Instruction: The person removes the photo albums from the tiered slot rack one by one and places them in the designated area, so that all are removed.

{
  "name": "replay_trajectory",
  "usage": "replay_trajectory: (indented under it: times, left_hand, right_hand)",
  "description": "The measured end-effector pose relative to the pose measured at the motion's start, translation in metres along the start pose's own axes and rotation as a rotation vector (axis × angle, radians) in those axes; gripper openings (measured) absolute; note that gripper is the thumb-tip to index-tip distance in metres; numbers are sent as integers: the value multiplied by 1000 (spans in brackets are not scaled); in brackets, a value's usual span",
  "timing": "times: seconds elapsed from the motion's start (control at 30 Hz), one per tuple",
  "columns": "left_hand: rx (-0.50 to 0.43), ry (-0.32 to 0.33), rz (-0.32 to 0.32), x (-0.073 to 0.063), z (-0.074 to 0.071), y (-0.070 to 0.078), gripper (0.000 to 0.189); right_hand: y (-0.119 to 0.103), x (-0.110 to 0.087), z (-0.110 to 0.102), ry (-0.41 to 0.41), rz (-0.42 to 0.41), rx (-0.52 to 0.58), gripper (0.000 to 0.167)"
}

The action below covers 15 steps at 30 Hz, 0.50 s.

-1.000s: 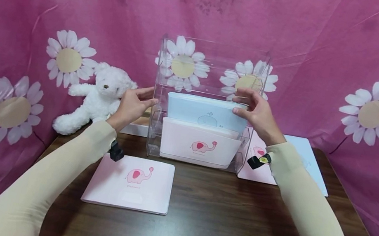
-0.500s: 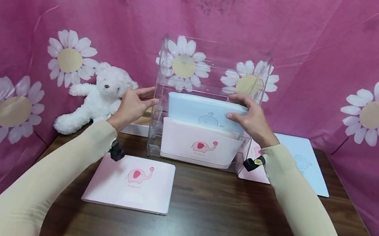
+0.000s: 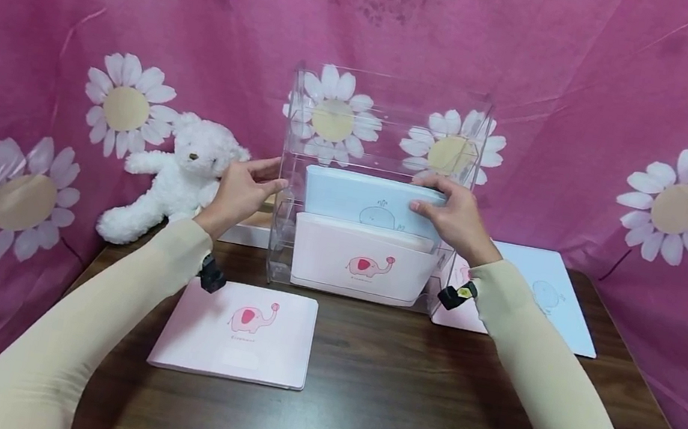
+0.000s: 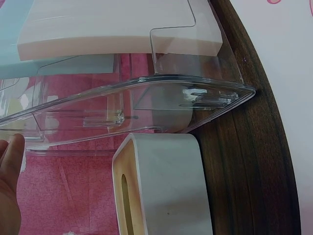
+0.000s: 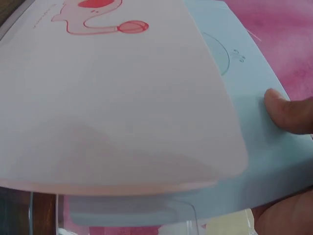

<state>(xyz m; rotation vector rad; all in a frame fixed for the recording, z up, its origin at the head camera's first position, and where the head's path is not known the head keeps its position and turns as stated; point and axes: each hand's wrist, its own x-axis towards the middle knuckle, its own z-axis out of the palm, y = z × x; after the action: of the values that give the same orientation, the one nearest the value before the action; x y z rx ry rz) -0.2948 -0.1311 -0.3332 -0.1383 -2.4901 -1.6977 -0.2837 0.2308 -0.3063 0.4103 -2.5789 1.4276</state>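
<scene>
A clear plastic rack (image 3: 381, 163) stands on the table. In its front tier is a pink elephant booklet (image 3: 322, 260); behind and above it rises a blue booklet (image 3: 340, 195) with a whale drawing. My right hand (image 3: 456, 216) pinches the blue booklet's upper right corner, thumb on the front and fingers behind. The right wrist view shows that thumb (image 5: 286, 112) lying on the blue cover. My left hand (image 3: 238, 193) rests its fairly straight fingers and thumb against the rack's left side. In the left wrist view its fingers (image 4: 11, 166) touch the side panel (image 4: 63, 110).
Another pink elephant booklet (image 3: 206, 343) lies flat at the front left. Right of the rack lie a pink booklet (image 3: 470, 318) and a blue one (image 3: 567, 312). A white box (image 4: 173, 186) with a slotted wooden top and a white teddy bear (image 3: 187, 169) are on the left.
My right hand has moved left and slightly down, from the blue booklet's right edge to a pinch on its top corner. My left hand and the rack have stayed in place.
</scene>
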Motion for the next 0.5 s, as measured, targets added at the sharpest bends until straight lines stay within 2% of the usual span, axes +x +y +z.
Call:
replay_trajectory:
  times: [0.23,0.5]
  left_hand:
    - [-9,-9,-10,0,0,-1,55]
    - [2,-9,5,-1,-1,-1,56]
  right_hand:
    - [1,2,4,67,26,-2,35]
    - [-2,5,5,83,-14,39,40]
